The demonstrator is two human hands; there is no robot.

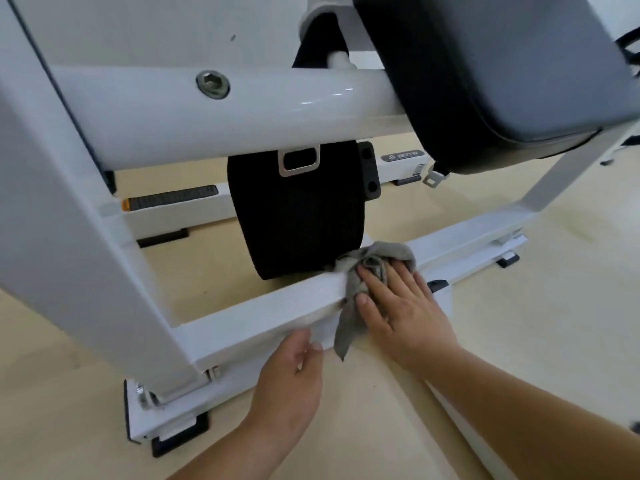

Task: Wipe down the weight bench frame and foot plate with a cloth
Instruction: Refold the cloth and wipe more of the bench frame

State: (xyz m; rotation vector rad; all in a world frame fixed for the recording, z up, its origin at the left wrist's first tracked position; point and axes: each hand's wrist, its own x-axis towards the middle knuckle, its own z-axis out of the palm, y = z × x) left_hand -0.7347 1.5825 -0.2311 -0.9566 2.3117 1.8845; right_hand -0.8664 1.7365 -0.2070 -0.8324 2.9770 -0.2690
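Observation:
A white weight bench frame fills the view; its low horizontal bar point(263, 313) runs from lower left to upper right just above the floor. A crumpled grey cloth point(375, 258) lies over that bar, one tail hanging down its near side. My right hand point(398, 306) presses flat on the cloth, fingers spread, thumb on the hanging tail. My left hand point(291, 372) grips the bar's lower near edge, just left of the cloth. A white foot plate point(138, 410) with a black rubber foot sits at the lower left.
A dark padded seat point(502, 74) overhangs at the upper right. A thick white crossbar point(277, 109) spans above the hands. A black strap with a metal buckle point(298, 216) hangs behind the low bar. The floor is beige; another white base rail point(173, 213) lies further back.

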